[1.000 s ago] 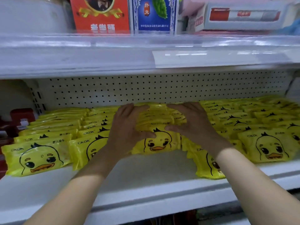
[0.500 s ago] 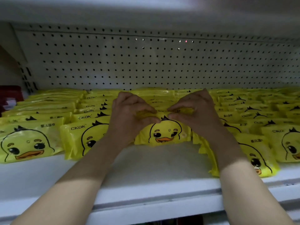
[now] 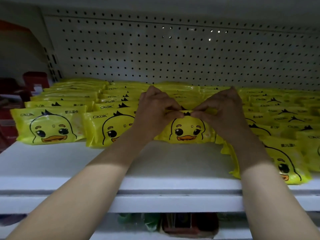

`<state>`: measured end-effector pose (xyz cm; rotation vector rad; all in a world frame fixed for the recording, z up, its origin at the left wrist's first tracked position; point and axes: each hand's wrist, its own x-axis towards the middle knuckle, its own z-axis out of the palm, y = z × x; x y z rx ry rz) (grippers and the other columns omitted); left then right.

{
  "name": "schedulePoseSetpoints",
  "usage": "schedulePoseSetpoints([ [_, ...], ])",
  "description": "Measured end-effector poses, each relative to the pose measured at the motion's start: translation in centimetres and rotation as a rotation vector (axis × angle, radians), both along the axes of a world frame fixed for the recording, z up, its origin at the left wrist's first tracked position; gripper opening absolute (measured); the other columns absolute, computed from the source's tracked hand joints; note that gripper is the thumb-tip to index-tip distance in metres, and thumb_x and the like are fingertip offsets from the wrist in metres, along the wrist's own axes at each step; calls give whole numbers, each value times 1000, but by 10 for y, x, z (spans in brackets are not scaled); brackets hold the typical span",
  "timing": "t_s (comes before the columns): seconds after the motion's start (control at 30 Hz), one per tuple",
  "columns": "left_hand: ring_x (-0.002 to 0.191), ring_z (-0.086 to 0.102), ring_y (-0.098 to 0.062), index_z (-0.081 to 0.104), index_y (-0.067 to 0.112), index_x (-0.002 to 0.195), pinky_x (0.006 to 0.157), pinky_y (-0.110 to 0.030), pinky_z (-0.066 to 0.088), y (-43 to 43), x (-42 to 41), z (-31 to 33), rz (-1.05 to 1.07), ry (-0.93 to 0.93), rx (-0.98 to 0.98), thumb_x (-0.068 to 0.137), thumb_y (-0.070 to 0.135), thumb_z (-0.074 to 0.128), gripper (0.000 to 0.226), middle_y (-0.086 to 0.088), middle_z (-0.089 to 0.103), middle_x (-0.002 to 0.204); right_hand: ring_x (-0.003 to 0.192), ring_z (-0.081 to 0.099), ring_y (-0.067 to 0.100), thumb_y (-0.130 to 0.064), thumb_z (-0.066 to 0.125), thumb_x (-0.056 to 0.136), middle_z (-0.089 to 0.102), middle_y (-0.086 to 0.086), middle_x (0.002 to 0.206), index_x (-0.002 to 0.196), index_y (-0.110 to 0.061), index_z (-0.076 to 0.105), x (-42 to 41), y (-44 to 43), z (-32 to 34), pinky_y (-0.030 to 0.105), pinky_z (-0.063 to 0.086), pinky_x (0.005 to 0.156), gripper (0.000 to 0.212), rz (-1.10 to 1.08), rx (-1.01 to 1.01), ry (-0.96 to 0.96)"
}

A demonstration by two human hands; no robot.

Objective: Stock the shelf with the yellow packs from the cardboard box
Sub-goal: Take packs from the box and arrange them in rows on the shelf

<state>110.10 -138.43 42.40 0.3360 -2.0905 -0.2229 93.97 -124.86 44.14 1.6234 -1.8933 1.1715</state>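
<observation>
1. The left grip (image 3: 154, 112) has thumb and fingers curled and clamped on the top edge of the middle pack (image 3: 187, 131), just left of its black crest.
2. The right grip (image 3: 225, 112) pinches the same edge just right of the crest. The fingertips of the two grips nearly meet.
3. The middle pack sits at the front of its row on the shelf (image 3: 173, 163), duck face outward, leaning back on the packs behind.
4. Rows of yellow packs (image 3: 110, 101) run back to the pegboard (image 3: 173, 58). Two front packs (image 3: 49, 126) sit to the left.
5. The right pack (image 3: 287, 166) lies further forward, near the shelf's front edge, partly behind the right forearm.
6. Red boxes (image 3: 34, 80) stand at far left.
</observation>
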Motion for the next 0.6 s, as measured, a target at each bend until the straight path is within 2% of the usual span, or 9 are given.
schedulePoseSetpoints([
  [0.1, 93, 47, -18, 75, 30, 75, 86, -40, 37, -2, 0, 0, 6, 5, 41, 69, 59, 63, 32, 14, 64, 71, 104, 42, 20, -47, 81, 67, 55, -20, 73, 78, -29, 79, 2, -1, -2, 35, 30, 99, 21, -13, 22, -27],
  [0.17, 95, 45, -17, 74, 31, 76, 87, -44, 39, -3, 2, 1, -3, 1, 58, 71, 59, 63, 30, 15, 64, 73, 105, 41, 17, -44, 81, 70, 58, -12, 78, 81, -28, 79, 3, 0, -1, 32, 29, 100, 20, -21, 4, -68],
  [0.23, 97, 45, -16, 75, 30, 79, 88, -47, 41, -4, 4, 0, -20, 9, 67, 73, 57, 63, 29, 15, 65, 76, 105, 37, 13, -39, 81, 73, 49, -13, 85, 85, -28, 79, 3, 2, 0, 28, 27, 101, 16, -28, -19, -123],
  [0.3, 97, 46, -17, 74, 30, 82, 87, -49, 41, -4, 6, 0, -30, 12, 53, 73, 57, 64, 30, 14, 66, 77, 105, 39, 15, -42, 81, 72, 43, -17, 85, 83, -28, 79, 3, 2, -1, 35, 32, 104, 18, -20, -30, -99],
  [0.37, 95, 48, -20, 75, 29, 83, 85, -50, 43, -5, 5, 0, -23, 3, 7, 68, 62, 66, 37, 14, 65, 77, 104, 43, 17, -47, 83, 67, 48, -19, 76, 79, -28, 78, 4, 1, -1, 39, 35, 101, 22, -9, -33, -68],
  [0.47, 93, 47, -19, 75, 27, 84, 83, -49, 44, -7, 6, 0, -1, -19, -47, 57, 70, 66, 52, 13, 64, 79, 104, 37, 10, -47, 87, 59, 51, -21, 76, 79, -29, 77, 4, 3, -1, 29, 28, 101, 29, -10, 2, -85],
  [0.6, 96, 42, -15, 72, 23, 83, 86, -40, 39, -3, 6, -2, 19, -49, -90, 56, 71, 62, 57, 11, 63, 80, 104, 42, 14, -44, 87, 61, 60, -12, 80, 80, -30, 75, 0, 1, -2, 42, 34, 102, 26, 11, 17, -53],
])
